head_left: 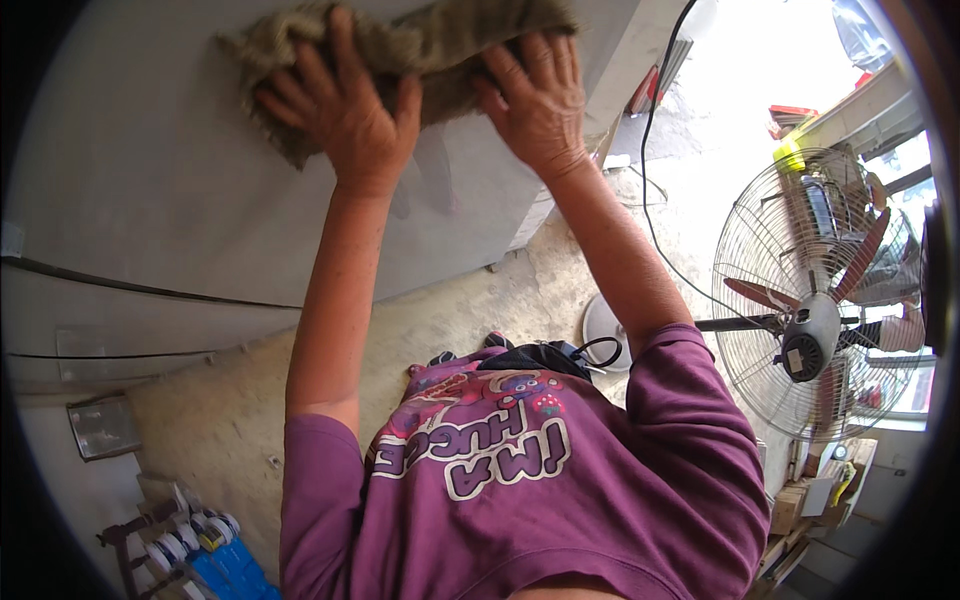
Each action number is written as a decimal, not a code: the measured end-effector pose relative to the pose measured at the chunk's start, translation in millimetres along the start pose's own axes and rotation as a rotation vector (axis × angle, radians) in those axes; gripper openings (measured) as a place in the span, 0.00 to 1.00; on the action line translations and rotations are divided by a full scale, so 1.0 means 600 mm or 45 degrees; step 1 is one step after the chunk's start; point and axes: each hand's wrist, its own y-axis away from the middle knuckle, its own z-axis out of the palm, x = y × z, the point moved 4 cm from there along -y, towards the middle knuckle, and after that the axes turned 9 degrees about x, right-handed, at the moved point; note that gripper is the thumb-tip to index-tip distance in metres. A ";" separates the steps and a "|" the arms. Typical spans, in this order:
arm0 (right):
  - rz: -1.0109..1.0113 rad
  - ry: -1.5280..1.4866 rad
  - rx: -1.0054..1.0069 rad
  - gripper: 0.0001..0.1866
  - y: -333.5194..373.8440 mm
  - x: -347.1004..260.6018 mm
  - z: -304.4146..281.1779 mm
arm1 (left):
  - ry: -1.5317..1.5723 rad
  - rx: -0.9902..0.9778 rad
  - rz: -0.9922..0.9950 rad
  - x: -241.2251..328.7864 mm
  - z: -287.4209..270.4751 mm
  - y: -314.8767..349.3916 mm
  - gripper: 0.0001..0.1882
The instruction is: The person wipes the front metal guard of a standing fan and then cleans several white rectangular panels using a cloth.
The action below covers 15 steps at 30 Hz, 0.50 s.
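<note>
A brown, fluffy cloth point(440, 45) lies bunched against a large smooth grey-white panel point(200, 170) in front of me. My left hand point(350, 120) presses on the cloth's left part, fingers spread and partly sunk into its folds, thumb apart. On the cloth's right end is my right hand point(540, 105), its fingers close together and their tips partly hidden by a fold. Both arms reach forward and up. A faint smear or reflection shows on the panel below the cloth.
A standing fan point(810, 320) with a wire cage is at the right, its round base point(605, 330) on the floor. A black cable point(648, 150) hangs beside my right arm. Wooden pieces point(810, 500) are stacked lower right. White rolls point(190, 535) and a blue box point(235, 570) sit lower left.
</note>
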 end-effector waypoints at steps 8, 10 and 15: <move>0.275 -0.058 -0.082 0.32 0.012 0.103 -0.036 | 0.091 -0.165 0.207 0.137 0.074 -0.013 0.40; 0.267 -0.008 0.006 0.30 0.037 0.108 -0.032 | 0.126 -0.164 0.291 0.140 0.094 0.020 0.40; 0.393 -0.131 -0.105 0.31 0.163 0.133 -0.009 | 0.210 -0.265 0.396 0.143 0.111 0.102 0.32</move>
